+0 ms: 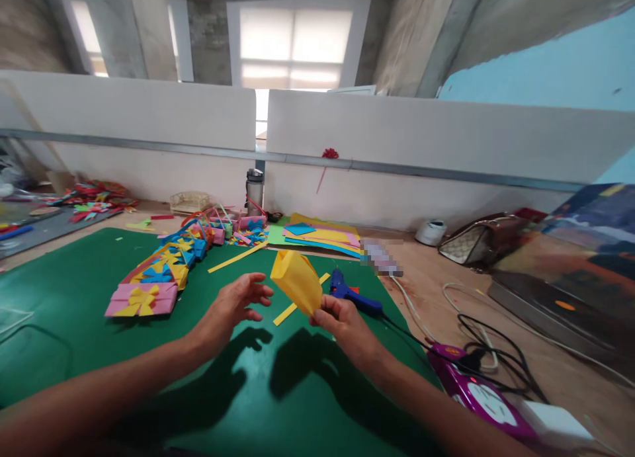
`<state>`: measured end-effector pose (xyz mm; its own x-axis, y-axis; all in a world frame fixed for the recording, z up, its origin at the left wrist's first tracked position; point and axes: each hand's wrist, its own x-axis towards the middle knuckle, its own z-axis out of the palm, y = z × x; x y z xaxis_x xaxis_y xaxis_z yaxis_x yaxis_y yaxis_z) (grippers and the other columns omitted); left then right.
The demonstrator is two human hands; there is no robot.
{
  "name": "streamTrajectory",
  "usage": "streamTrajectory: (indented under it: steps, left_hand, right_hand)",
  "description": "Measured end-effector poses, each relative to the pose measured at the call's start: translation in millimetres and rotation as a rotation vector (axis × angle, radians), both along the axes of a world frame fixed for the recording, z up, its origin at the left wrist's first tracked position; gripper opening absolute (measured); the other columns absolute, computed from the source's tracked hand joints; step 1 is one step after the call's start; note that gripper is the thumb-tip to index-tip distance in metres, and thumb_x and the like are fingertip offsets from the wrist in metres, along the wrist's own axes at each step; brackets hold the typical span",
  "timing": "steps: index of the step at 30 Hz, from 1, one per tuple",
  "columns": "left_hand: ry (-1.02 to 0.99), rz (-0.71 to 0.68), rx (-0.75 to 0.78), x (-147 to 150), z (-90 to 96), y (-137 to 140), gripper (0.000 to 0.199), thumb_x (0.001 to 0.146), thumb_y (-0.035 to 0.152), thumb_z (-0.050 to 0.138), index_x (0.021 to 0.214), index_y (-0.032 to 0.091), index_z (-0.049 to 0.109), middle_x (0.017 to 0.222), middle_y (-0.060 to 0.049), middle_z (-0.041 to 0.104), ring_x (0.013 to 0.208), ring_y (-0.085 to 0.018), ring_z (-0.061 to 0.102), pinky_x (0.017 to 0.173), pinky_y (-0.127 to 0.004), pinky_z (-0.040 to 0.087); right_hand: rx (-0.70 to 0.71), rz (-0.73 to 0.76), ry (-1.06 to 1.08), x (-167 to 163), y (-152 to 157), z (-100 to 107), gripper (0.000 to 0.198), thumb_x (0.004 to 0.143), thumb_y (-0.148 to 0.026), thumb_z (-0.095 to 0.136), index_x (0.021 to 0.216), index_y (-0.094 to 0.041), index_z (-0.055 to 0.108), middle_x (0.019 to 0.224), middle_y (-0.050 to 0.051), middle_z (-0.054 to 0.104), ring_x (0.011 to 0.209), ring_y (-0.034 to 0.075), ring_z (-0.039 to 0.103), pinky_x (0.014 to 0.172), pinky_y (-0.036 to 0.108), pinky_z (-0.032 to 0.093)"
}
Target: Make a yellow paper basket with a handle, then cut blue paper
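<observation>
My right hand (342, 318) pinches the lower right corner of a folded yellow paper pouch (296, 282), held tilted above the green mat (208, 404). To the left of the pouch, my left hand (243, 301) is in the air with its fingers apart, touching nothing. Behind the pouch a yellow paper strip (284, 314) lies on the mat, partly hidden. A blue glue gun (354, 295) rests just beyond my right hand. Another yellow strip (238, 257) lies farther back.
Small paper bags with bows (141, 299) stand in a row on the left. Stacked coloured sheets (322, 239) lie at the back, near a steel bottle (254, 191). On the right are a purple power strip (476, 391), black cables, a pixelated phone-like object (380, 257) and a handbag (473, 239).
</observation>
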<state>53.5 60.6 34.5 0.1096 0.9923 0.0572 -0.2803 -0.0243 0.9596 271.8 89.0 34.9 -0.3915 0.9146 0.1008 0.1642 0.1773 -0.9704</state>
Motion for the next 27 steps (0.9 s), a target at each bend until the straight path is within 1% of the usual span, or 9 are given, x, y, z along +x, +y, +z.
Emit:
streamTrajectory:
  steps: [4, 6, 9, 11, 13, 18, 22, 25, 27]
  left_hand:
    - [-0.092, -0.047, 0.026, 22, 1.3, -1, 0.057, 0.078, 0.059, 0.042, 0.118, 0.018, 0.046, 0.109, -0.013, 0.059, 0.101, -0.026, 0.055, 0.069, -0.033, 0.048]
    - [-0.047, -0.042, 0.097, 27, -1.1, -1, 0.059, 0.077, 0.054, 0.049, 0.124, 0.020, 0.042, 0.118, -0.013, 0.056, 0.108, -0.027, 0.052, 0.073, -0.033, 0.048]
    - [0.040, -0.046, 0.233, 30, -5.5, -2, 0.068, 0.072, 0.039, 0.063, 0.131, 0.021, 0.034, 0.129, -0.012, 0.048, 0.116, -0.028, 0.045, 0.080, -0.032, 0.047]
    - [0.075, -0.053, 0.282, 29, -7.4, -2, 0.071, 0.071, 0.033, 0.065, 0.132, 0.021, 0.030, 0.131, -0.012, 0.046, 0.116, -0.028, 0.046, 0.083, -0.033, 0.047]
    - [0.117, -0.043, 0.301, 28, -7.8, -3, 0.069, 0.073, 0.031, 0.064, 0.132, 0.020, 0.030, 0.131, -0.012, 0.046, 0.113, -0.028, 0.049, 0.084, -0.034, 0.047]
    - [0.251, 0.026, 0.367, 25, -3.5, -10, 0.068, 0.074, 0.027, 0.063, 0.133, 0.019, 0.031, 0.129, -0.011, 0.048, 0.109, -0.024, 0.052, 0.088, -0.032, 0.046]
    - [0.285, 0.144, 0.431, 20, -0.2, -17, 0.069, 0.069, 0.023, 0.068, 0.131, 0.021, 0.038, 0.122, -0.009, 0.055, 0.109, -0.024, 0.053, 0.091, -0.031, 0.043]
    - [0.278, 0.176, 0.428, 15, -0.9, -17, 0.062, 0.064, 0.022, 0.072, 0.122, 0.021, 0.050, 0.120, -0.010, 0.056, 0.110, -0.027, 0.052, 0.091, -0.031, 0.043]
    - [0.277, 0.174, 0.424, 13, -2.6, -16, 0.059, 0.063, 0.022, 0.072, 0.119, 0.020, 0.053, 0.120, -0.010, 0.056, 0.110, -0.028, 0.051, 0.091, -0.032, 0.044]
  right_hand:
    - [-0.200, 0.086, 0.153, 7, -7, -10, 0.025, 0.070, -0.039, 0.064, 0.074, -0.015, 0.060, 0.065, -0.001, 0.055, 0.060, 0.011, 0.047, 0.061, 0.025, 0.037]
    - [-0.292, 0.156, 0.248, 7, -9, -15, 0.028, 0.068, -0.041, 0.067, 0.076, -0.015, 0.060, 0.063, -0.002, 0.053, 0.058, 0.010, 0.047, 0.062, 0.025, 0.038]
    - [-0.402, 0.217, 0.323, 3, -12, -21, 0.029, 0.065, -0.040, 0.071, 0.076, -0.015, 0.060, 0.061, -0.003, 0.050, 0.055, 0.008, 0.046, 0.062, 0.024, 0.039]
    - [-0.448, 0.244, 0.320, -1, -13, -24, 0.032, 0.062, -0.041, 0.072, 0.074, -0.014, 0.059, 0.061, -0.003, 0.051, 0.056, 0.008, 0.047, 0.061, 0.024, 0.039]
    - [-0.444, 0.252, 0.288, -3, -14, -26, 0.033, 0.062, -0.042, 0.072, 0.073, -0.014, 0.058, 0.061, -0.002, 0.052, 0.056, 0.009, 0.049, 0.059, 0.023, 0.038]
    - [-0.272, 0.173, 0.125, -4, -16, -19, 0.024, 0.070, -0.037, 0.064, 0.073, -0.015, 0.057, 0.059, -0.001, 0.054, 0.055, 0.009, 0.047, 0.056, 0.023, 0.036]
    - [-0.010, 0.066, -0.004, -4, -18, -11, 0.013, 0.073, -0.027, 0.055, 0.067, -0.016, 0.058, 0.062, 0.000, 0.055, 0.058, 0.011, 0.047, 0.059, 0.025, 0.038]
    - [0.186, -0.049, -0.097, -3, -19, -8, 0.011, 0.074, -0.022, 0.050, 0.066, -0.017, 0.056, 0.064, 0.000, 0.056, 0.062, 0.013, 0.049, 0.060, 0.025, 0.039]
    - [0.306, -0.118, -0.168, -2, -20, -8, 0.011, 0.075, -0.020, 0.048, 0.067, -0.018, 0.055, 0.064, -0.001, 0.055, 0.061, 0.014, 0.049, 0.059, 0.025, 0.039]
